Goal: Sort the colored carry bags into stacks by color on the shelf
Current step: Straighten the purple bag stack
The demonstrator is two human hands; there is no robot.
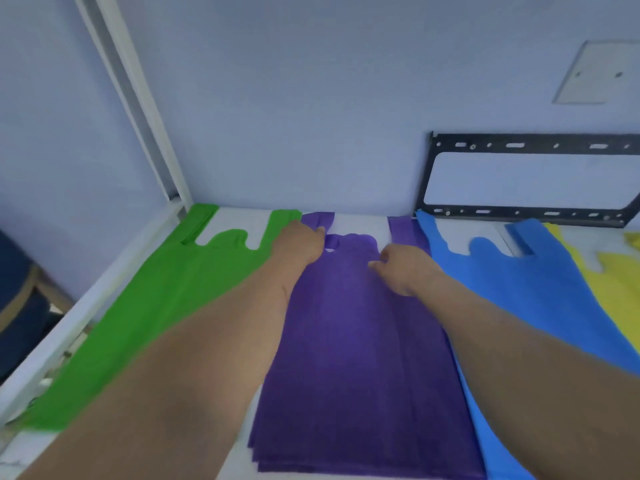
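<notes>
STEP: you're squaring top bag on purple stack (360, 341) | L hand (300, 244) pinches its handle, R hand (403, 268) curled on bag top (grip unclear) | NEXT: align handles w/ stack, release.

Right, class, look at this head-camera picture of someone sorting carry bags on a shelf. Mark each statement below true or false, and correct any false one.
1. The purple stack lies between the green stack and the blue stack. True.
2. Both hands are on the yellow stack. False: the left hand and right hand are at the top of the purple stack; the yellow stack is untouched.
3. A black metal bracket leans against the wall behind the blue stack. True.
4. The green stack is furthest right. False: it is furthest left.
</notes>
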